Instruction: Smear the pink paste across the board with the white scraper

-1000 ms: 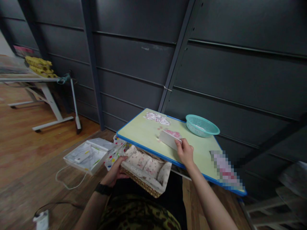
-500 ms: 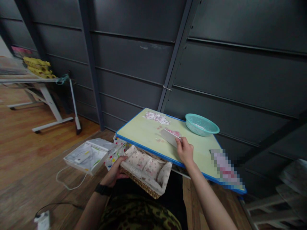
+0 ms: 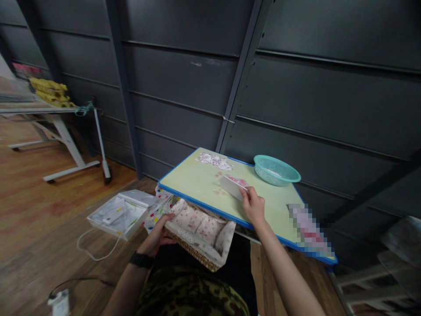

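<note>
My left hand (image 3: pixel 160 235) grips the left side of a wicker basket (image 3: pixel 192 251) with a flowered cloth lining, held tilted below the table's near edge. My right hand (image 3: pixel 254 205) pinches the right end of a flat white card (image 3: pixel 233 188), standing on edge on the yellow table (image 3: pixel 186 181) with a blue rim. Small pink pieces (image 3: pixel 240 181) lie just behind the card. Several pale round bits (image 3: pixel 217 191) are to its left. Farther back is a spread of white and pink pieces (image 3: pixel 215 161), too small to name.
A teal plastic basin (image 3: pixel 279 174) with something white inside stands at the table's back right. A blurred-out flat item (image 3: pixel 309 230) lies at the right end. An open white box (image 3: pixel 118 215) with a cable sits on the floor at left. Dark wall panels (image 3: pixel 184 83) rise behind.
Both hands keep their holds on the basket and the card. The card looks much the same, and the view has shifted only slightly.
</note>
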Tool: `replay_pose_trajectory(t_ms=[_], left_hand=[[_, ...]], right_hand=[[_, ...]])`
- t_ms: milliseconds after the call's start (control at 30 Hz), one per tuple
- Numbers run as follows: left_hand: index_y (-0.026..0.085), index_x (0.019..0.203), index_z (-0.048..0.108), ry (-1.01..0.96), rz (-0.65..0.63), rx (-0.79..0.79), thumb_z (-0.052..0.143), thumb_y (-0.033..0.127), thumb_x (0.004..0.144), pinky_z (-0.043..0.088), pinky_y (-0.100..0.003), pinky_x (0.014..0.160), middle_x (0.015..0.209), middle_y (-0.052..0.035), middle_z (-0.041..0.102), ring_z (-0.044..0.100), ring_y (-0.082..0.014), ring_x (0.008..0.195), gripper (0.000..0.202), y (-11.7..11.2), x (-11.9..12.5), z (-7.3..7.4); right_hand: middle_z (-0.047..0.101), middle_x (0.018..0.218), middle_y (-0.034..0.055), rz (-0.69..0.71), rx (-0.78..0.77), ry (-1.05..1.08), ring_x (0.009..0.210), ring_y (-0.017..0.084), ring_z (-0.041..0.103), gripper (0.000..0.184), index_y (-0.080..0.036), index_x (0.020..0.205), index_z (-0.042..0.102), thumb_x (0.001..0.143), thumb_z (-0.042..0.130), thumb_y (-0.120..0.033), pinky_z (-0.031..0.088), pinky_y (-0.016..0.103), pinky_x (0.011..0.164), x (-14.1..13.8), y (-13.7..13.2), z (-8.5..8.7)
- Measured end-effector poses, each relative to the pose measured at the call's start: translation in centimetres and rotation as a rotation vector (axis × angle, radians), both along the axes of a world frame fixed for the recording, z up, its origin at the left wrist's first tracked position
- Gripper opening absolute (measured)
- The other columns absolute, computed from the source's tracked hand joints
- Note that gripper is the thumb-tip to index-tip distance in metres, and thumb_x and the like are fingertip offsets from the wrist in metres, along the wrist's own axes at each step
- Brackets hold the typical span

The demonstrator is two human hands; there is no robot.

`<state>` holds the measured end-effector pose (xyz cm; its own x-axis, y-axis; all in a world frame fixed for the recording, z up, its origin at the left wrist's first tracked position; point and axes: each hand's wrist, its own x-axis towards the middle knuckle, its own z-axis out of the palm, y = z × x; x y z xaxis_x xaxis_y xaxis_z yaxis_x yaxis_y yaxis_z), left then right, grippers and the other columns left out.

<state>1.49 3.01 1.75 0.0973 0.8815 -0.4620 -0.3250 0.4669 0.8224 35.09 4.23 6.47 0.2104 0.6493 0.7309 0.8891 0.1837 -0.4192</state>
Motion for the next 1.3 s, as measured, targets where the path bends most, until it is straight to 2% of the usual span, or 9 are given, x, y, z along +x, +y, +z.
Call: replay_pose_trajectory(t_ms=[100, 233, 467, 567, 767, 933, 1167, 1300], left_hand=[[0.021, 0.102, 0.064, 0.004, 0.002, 0.0, 0.078, 0.044, 0.069, 0.062, -0.038, 0.054, 0.075, -0.002, 0.071, 0.071, -0.0264, 0.065, 0.042, -0.1, 0.0, 0.0], [0.021, 0.103, 0.064, 0.022, 0.001, -0.009, 0.077, 0.044, 0.07, 0.062, -0.039, 0.056, 0.073, -0.0012, 0.069, 0.069, -0.0251, 0.061, 0.042, 0.0, -0.1, 0.0], [0.019, 0.109, 0.065, 0.02, -0.01, 0.003, 0.074, 0.041, 0.077, 0.063, -0.041, 0.058, 0.078, -0.0054, 0.071, 0.071, -0.0276, 0.066, 0.039, 0.0, -0.1, 0.0], [0.02, 0.108, 0.066, 0.017, 0.004, 0.003, 0.073, 0.038, 0.08, 0.063, -0.04, 0.056, 0.078, -0.0048, 0.07, 0.071, -0.0271, 0.067, 0.034, 0.0, 0.0, 0.0], [0.017, 0.115, 0.064, 0.028, 0.021, -0.016, 0.071, 0.037, 0.084, 0.064, -0.041, 0.059, 0.081, -0.0058, 0.072, 0.071, -0.0264, 0.069, 0.038, -0.1, -0.1, 0.4], [0.015, 0.119, 0.062, 0.027, -0.004, -0.035, 0.07, 0.04, 0.084, 0.063, -0.038, 0.059, 0.08, -0.0059, 0.073, 0.07, -0.0256, 0.067, 0.043, 0.0, -0.3, 0.5], [0.018, 0.113, 0.064, 0.009, 0.0, -0.029, 0.074, 0.041, 0.08, 0.062, -0.038, 0.06, 0.08, -0.0051, 0.072, 0.071, -0.0258, 0.068, 0.041, 0.0, -0.3, 0.3], [0.019, 0.112, 0.065, 0.009, 0.01, -0.019, 0.076, 0.04, 0.078, 0.062, -0.037, 0.059, 0.082, -0.0044, 0.072, 0.071, -0.0252, 0.069, 0.041, -0.1, -0.3, 0.4]], right_hand=[[0.061, 0.06, 0.002, -0.023, 0.01, -0.004, 0.052, 0.021, 0.059, 0.034, -0.025, 0.086, 0.061, 0.099, 0.043, -0.05, 0.032, 0.028, 0.053, 0.1, 0.0, 0.0], [0.06, 0.057, 0.0009, -0.017, 0.105, 0.013, 0.049, 0.019, 0.057, 0.034, -0.024, 0.086, 0.063, 0.099, 0.045, -0.05, 0.036, 0.027, 0.053, 0.0, -0.5, 0.1], [0.058, 0.055, -0.0001, -0.032, 0.229, -0.014, 0.044, 0.016, 0.052, 0.032, -0.024, 0.081, 0.06, 0.1, 0.047, -0.046, 0.036, 0.027, 0.051, 0.0, -1.0, 0.1], [0.058, 0.054, -0.0006, 0.012, 0.242, -0.054, 0.044, 0.015, 0.053, 0.031, -0.023, 0.08, 0.06, 0.101, 0.048, -0.043, 0.036, 0.026, 0.05, -0.2, -1.0, 0.1], [0.062, 0.059, -0.0002, 0.13, 0.214, -0.122, 0.049, 0.015, 0.058, 0.032, -0.023, 0.082, 0.063, 0.104, 0.048, -0.041, 0.039, 0.024, 0.053, -0.9, -1.0, 0.1], [0.06, 0.058, -0.0001, 0.133, 0.182, -0.107, 0.049, 0.015, 0.056, 0.035, -0.024, 0.081, 0.061, 0.104, 0.045, -0.045, 0.039, 0.025, 0.054, -1.1, -1.1, 0.1], [0.056, 0.055, -0.0022, 0.184, 0.101, -0.075, 0.047, 0.016, 0.055, 0.033, -0.025, 0.081, 0.058, 0.103, 0.045, -0.046, 0.039, 0.025, 0.053, -1.1, -1.1, 0.2], [0.055, 0.054, -0.0021, 0.116, 0.136, -0.008, 0.046, 0.016, 0.053, 0.034, -0.026, 0.079, 0.056, 0.101, 0.046, -0.049, 0.037, 0.026, 0.051, -1.1, -0.9, 0.4]])
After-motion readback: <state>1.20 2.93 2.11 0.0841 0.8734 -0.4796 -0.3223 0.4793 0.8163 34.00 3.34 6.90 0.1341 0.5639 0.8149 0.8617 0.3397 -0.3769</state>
